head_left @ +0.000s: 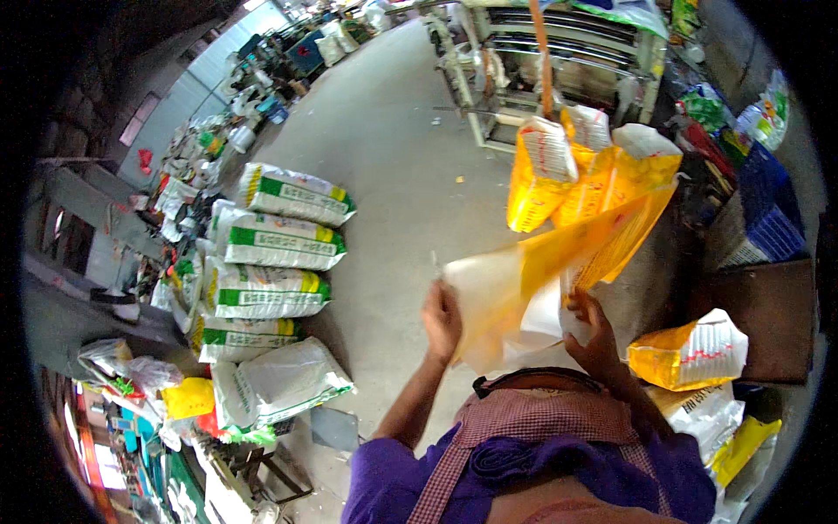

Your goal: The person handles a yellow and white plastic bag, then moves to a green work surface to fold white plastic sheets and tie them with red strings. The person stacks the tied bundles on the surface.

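Observation:
In front of my body a large yellow-and-white plastic packaging bag is stretched out, its far right end raised. My left hand is closed on the bag's pale left edge, with a thin whitish bit sticking up above the fingers. My right hand grips the near side of the bag, fingers curled at its edge. Beyond the held bag stand several yellow bags with white tops, partly hidden by it. Another yellow-and-white bag lies to the right of my right forearm.
Several filled white-and-green sacks lie in a row on the floor at left, with a flatter white sack nearer me. A roller machine stands at the far right. Blue crates and a brown panel are at right.

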A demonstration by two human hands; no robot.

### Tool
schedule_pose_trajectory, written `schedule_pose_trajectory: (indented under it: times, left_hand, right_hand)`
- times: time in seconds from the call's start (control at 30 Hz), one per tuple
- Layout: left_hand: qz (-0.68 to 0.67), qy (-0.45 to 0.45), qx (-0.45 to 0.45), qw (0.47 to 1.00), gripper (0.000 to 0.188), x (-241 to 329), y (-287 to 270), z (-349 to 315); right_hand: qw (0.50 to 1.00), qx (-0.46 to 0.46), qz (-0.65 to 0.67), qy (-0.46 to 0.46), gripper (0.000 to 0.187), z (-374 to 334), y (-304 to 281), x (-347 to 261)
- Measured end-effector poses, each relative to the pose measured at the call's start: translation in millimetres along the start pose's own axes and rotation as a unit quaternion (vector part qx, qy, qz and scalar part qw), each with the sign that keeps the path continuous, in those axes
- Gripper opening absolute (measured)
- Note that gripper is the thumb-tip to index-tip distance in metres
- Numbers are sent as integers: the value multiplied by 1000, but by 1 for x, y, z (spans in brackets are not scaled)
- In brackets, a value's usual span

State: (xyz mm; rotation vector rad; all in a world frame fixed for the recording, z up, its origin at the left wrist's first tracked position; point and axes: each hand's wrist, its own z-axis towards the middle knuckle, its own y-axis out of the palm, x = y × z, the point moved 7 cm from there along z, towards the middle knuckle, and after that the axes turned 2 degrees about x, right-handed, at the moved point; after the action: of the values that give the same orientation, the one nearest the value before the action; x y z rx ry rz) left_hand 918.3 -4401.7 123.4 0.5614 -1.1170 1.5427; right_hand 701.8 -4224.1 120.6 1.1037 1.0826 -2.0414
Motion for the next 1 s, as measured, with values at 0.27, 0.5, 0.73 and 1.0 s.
schedule_pose_trajectory:
  times: [0.27, 0.5, 0.73, 1.0]
  left_hand:
    - [139, 57, -111, 982, 33, -11, -19, -61]
    - [164, -69, 53, 983, 24, -36, -56, -76]
    - [211, -109, 125, 963, 19, -48, -51, -70]
    - [89, -268, 213, 935, 19, -83, -28, -78]
  right_hand:
    - [938, -256, 220, 80, 47, 75, 179, 18]
    - [863, -480, 125, 97, 53, 46, 268, 31]
    - [874, -431, 199, 105, 58, 94, 265, 12]
    - [840, -515, 166, 33, 42, 106, 292, 37]
